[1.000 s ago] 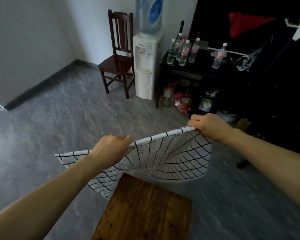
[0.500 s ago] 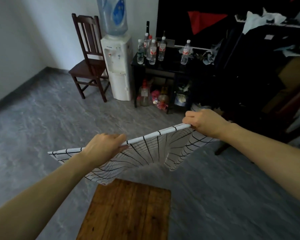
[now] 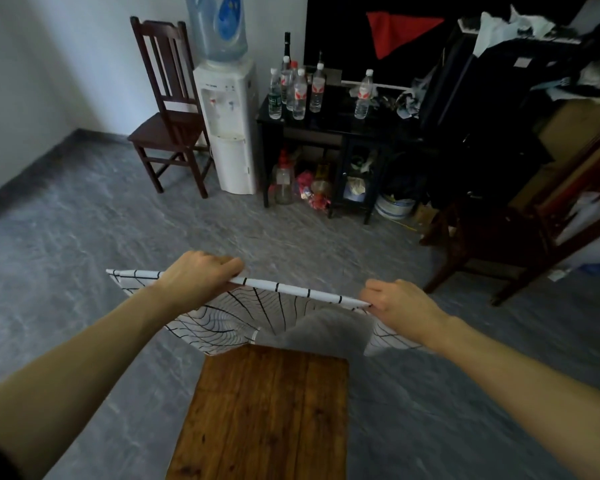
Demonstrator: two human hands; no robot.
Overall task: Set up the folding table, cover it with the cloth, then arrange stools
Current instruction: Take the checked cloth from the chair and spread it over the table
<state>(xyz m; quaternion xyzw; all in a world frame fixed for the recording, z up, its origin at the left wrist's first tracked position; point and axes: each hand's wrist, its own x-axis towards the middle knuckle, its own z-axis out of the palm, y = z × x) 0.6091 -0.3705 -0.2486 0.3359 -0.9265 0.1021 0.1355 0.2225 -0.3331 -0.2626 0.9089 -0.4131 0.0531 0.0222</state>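
A white cloth with black grid lines [image 3: 219, 318] hangs stretched in the air between my hands, just beyond the far edge of the folding table. My left hand [image 3: 196, 277] grips its top hem towards the left end; a short length of cloth sticks out past it. My right hand [image 3: 400, 304] pinches the hem's right end. The cloth sags and folds below the hem. The table's brown wooden top [image 3: 267, 414] stands unfolded below and in front of me, uncovered. No stool can be made out with certainty.
A dark wooden chair [image 3: 168, 123] and a white water dispenser [image 3: 229, 126] stand at the back wall. A black side table [image 3: 329, 133] carries several bottles. Dark wooden furniture [image 3: 520, 244] crowds the right. Grey floor lies to the left.
The hem has dropped lower, closer to the table's far edge, and my right hand has moved down. The view has swung right, so the chair and dispenser have shifted left.
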